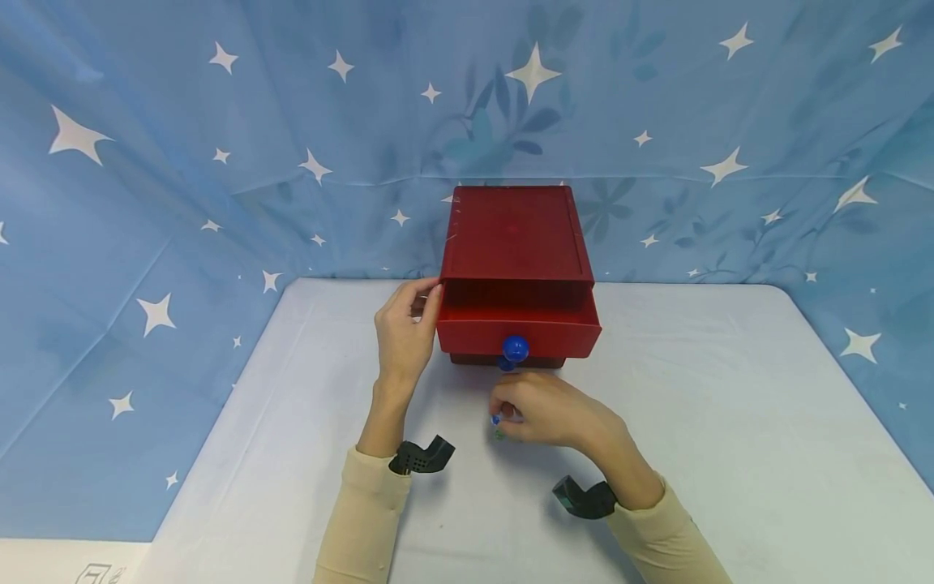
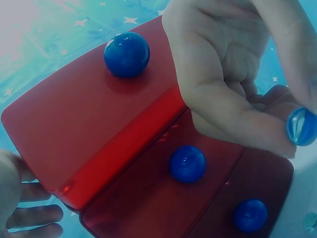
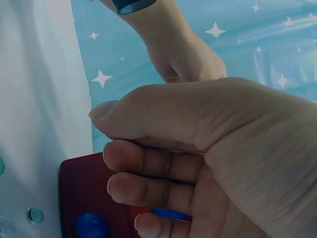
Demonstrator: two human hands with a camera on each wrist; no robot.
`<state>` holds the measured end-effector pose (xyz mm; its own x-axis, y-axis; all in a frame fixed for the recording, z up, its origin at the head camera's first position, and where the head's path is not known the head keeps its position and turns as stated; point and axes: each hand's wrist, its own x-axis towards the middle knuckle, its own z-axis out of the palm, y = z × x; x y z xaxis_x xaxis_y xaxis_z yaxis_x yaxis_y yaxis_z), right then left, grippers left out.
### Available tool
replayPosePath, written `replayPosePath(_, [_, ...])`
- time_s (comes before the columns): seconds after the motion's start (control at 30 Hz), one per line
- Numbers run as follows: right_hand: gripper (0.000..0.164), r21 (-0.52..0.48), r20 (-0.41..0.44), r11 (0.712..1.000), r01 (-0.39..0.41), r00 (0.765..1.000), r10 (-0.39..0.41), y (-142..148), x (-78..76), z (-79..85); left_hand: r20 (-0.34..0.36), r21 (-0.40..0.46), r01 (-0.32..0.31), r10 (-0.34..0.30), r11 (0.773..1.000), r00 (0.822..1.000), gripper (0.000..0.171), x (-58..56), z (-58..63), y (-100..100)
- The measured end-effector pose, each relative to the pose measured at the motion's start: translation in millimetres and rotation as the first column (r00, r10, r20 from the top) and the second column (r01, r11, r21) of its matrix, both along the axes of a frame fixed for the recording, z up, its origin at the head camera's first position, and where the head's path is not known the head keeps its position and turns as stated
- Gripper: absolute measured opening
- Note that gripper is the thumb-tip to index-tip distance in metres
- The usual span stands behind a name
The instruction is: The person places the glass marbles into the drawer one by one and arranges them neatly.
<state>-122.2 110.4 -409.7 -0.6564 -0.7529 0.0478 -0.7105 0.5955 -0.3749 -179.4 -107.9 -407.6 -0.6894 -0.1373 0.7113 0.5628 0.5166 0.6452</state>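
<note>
A small red drawer cabinet (image 1: 516, 234) has its top drawer (image 1: 474, 337) pulled out; the inside visible from the head view holds nothing I can see. My left hand (image 1: 404, 328) touches the cabinet's left side near the front corner, and its fingers (image 2: 37, 215) look fairly straight in the left wrist view. In front of the drawers, my right hand (image 1: 554, 410) pinches a blue-streaked glass marble (image 2: 302, 127) between thumb and forefinger. Below that hand, a green marble (image 1: 499, 435) lies on the white cloth, partly hidden.
The open drawer's round blue knob (image 1: 515, 349) sticks out toward me. Two lower drawers are closed, with blue knobs (image 2: 187, 164) of their own. Pale glass marbles (image 3: 35, 215) lie on the white cloth (image 1: 730, 422). A blue star-patterned curtain (image 1: 350, 122) stands behind.
</note>
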Motion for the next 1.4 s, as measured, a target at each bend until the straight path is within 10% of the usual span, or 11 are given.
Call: replayPosePath(1.4, [0.009,-0.014,0.009,1.0,-0.001,1.0,0.001,-0.8,9.2,10.6,0.018,0.001,0.004,-0.004,1.0,1.0,0.02,-0.7,0.2,-0.2])
